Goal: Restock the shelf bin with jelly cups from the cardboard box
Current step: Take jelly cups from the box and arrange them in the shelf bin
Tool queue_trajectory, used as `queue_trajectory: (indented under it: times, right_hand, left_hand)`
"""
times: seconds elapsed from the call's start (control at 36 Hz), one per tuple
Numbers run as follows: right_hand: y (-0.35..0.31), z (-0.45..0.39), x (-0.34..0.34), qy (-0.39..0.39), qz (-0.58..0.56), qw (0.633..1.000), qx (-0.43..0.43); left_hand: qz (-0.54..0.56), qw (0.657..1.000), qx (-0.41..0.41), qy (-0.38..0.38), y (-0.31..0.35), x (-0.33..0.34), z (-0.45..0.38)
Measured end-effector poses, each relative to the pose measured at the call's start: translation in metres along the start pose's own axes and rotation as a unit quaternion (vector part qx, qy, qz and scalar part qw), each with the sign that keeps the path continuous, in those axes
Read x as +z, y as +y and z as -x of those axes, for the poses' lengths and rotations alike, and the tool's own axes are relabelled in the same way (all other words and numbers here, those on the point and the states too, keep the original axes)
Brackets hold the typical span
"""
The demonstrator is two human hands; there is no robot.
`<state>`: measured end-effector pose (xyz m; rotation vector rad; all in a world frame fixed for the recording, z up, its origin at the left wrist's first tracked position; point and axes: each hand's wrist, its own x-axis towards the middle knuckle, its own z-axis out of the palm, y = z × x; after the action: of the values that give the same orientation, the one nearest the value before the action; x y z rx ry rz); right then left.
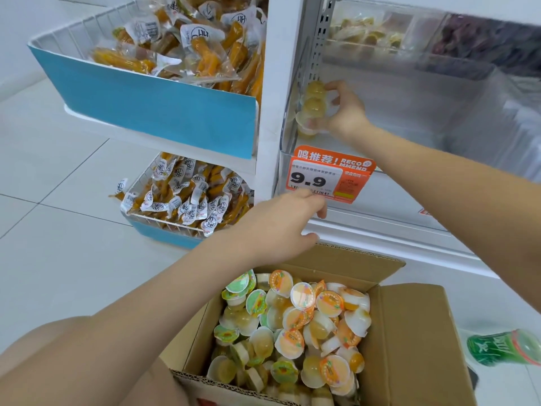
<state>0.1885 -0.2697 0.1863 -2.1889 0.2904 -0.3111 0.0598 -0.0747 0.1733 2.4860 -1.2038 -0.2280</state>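
Fingers (336,90) of the right hand (348,109) grip domed translucent jelly cups (311,108); left hand (281,227) relaxed.

The shelf bin (409,118) is open at the top front, and most of its inside to the right lies bare; only its left corner is taken, by a small stack of jelly cups (311,108) and the right hand (345,109) gripping them. The clear front wall carries an orange price tag (330,177) that the left hand (281,227) touches. Below, the cardboard box (409,332) stands open upward, its flaps spread, packed with cups. To the left a blue-fronted wire basket (146,92) juts out. A green bottle (503,345) lies on the floor right of the box.
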Motion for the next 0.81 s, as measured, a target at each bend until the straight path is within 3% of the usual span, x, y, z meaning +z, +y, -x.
queue_trajectory:
  times: [0.11, 0.19, 0.31, 0.44, 0.56, 0.64, 0.81]
  right_hand:
    - [-0.020, 0.028, -0.043, 0.197, -0.064, 0.970, -0.125]
    - [-0.037, 0.092, -0.073, 0.230, -0.075, 0.936, -0.257]
    - [-0.012, 0.181, -0.073, 0.159, -0.039, 0.941, -0.296]
    - [0.087, 0.257, -0.015, -0.056, 0.016, 0.988, -0.144]
    - [0.157, 0.289, 0.033, -0.215, 0.078, 0.973, -0.029]
    - [0.179, 0.296, 0.065, -0.245, 0.094, 0.965, 0.001]
    - [0.188, 0.277, 0.121, -0.245, 0.132, 0.960, -0.019]
  left_hand:
    - [0.002, 1.000, -0.018, -0.017, -0.012, 0.005, 0.002]
    - [0.012, 0.999, -0.030, -0.031, -0.016, 0.014, 0.005]
    - [0.015, 0.993, -0.065, -0.095, -0.026, 0.050, 0.013]
    - [-0.001, 0.970, -0.135, -0.203, -0.060, 0.122, 0.039]
    - [-0.035, 0.951, -0.214, -0.220, -0.103, 0.171, 0.075]
    - [-0.012, 0.943, -0.278, -0.183, -0.127, 0.194, 0.093]
    - [-0.017, 0.944, -0.303, -0.128, -0.127, 0.215, 0.090]
